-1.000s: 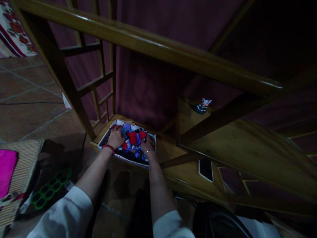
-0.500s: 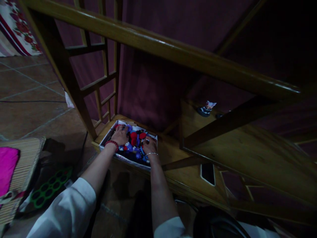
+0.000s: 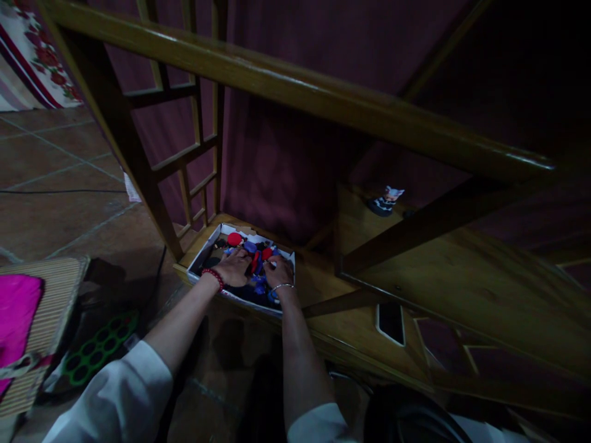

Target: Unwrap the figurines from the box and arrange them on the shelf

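Note:
A shallow white cardboard box (image 3: pixel 196 263) stands on the lower wooden shelf, holding several small red, blue, purple and black toy figures. Over the middle of the box lies my left hand (image 3: pixel 234 268), palm down, its fingers stretched across the figures. A round red piece (image 3: pixel 234 239) shows just beyond it. My right hand (image 3: pixel 281 272) is at the box's right end, fingers curled down among the figures. What its fingertips touch or hold is hidden. A dark bare patch of the box floor lies left of my left hand.
A wooden rail (image 3: pixel 295 92) crosses above my hands, and a lattice side (image 3: pixel 184 160) rises at the left. A phone (image 3: pixel 390 323) lies on the lower shelf. A small figurine (image 3: pixel 386 200) stands on the raised shelf. Green ring-shaped plastic (image 3: pixel 99 351) is on the floor.
My left hand has moved right and toward me within the box, pushing figures along and baring the left part of the floor. My right hand has barely moved.

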{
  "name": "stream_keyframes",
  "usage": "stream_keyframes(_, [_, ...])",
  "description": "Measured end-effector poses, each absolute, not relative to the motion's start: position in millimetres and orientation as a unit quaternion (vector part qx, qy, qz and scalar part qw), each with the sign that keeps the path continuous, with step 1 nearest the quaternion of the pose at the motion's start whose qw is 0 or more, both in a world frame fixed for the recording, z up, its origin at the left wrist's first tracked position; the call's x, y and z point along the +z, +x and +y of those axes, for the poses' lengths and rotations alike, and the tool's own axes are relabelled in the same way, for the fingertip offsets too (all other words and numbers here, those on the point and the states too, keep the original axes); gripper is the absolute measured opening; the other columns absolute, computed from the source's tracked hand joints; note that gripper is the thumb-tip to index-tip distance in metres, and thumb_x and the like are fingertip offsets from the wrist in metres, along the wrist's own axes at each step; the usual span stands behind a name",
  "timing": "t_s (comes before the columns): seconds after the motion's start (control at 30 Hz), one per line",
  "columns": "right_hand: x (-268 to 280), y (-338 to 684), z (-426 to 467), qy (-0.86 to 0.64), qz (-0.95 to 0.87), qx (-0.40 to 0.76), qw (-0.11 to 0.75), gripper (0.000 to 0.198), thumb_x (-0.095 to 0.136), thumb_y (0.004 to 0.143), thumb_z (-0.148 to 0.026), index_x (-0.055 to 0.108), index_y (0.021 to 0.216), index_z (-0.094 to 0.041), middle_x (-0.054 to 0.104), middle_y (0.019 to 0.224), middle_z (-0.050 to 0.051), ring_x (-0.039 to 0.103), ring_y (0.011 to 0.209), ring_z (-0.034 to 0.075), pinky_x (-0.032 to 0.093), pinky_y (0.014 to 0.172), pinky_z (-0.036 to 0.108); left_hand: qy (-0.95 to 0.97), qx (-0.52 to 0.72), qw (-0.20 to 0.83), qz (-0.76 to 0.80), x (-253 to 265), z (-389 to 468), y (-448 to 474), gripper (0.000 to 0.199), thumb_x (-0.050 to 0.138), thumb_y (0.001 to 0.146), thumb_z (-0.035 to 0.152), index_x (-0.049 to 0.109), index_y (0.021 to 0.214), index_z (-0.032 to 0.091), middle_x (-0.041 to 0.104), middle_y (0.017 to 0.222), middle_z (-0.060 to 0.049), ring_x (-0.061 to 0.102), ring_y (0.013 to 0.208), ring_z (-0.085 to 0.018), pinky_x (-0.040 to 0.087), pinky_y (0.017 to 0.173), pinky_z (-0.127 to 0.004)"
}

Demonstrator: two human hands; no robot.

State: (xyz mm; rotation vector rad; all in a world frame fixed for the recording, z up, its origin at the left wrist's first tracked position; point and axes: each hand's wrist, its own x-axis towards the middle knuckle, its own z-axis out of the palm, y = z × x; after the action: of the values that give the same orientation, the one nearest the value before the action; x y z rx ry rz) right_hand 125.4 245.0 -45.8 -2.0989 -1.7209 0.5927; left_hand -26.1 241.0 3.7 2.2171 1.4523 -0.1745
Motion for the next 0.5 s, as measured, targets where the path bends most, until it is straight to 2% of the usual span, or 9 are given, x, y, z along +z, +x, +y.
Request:
stream_keyframes(0.17, [-48.7,129.3,247.1,-0.728,-0.631,0.210,0.166,0.016,0.053,0.076,-0.026,0.062,0.087,-0.020,0.063,0.091,0.005,0.053,0.094,0.018,0.038,0.086,0.029,0.835,-0.091,0.233,0.490,8.6,231.8,-17.3,0.046,0.050,0.074,0.040,0.056,0.110,0.012,0.046,0.126,-0.017,0.032,0.124,-0.029,0.034,0.098,-0.044])
stream_keyframes(0.37, [-42.5,131.0,242.7,-0.719,-0.641,0.209,0.169,0.015,0.051,0.077,-0.023,0.063,0.085,-0.019,0.064,0.091,0.006,0.052,0.095,0.018,0.038,0.087,0.029,0.839,-0.079,0.218,0.492,10.2,229.2,-16.8,0.039,0.049,0.075,0.039,0.060,0.102,0.014,0.055,0.115,-0.015,0.043,0.115,-0.027,0.037,0.094,-0.042])
stream_keyframes(0.5, [-39.2,129.1,239.5,-0.719,-0.642,0.203,0.169,0.016,0.052,0.077,-0.022,0.063,0.087,-0.019,0.064,0.093,0.006,0.052,0.097,0.018,0.038,0.088,0.028,0.836,-0.033,0.193,0.513,11.7,233.2,-24.0,0.025,0.045,0.078,0.030,0.063,0.090,0.017,0.064,0.096,-0.011,0.054,0.101,-0.024,0.040,0.089,-0.038])
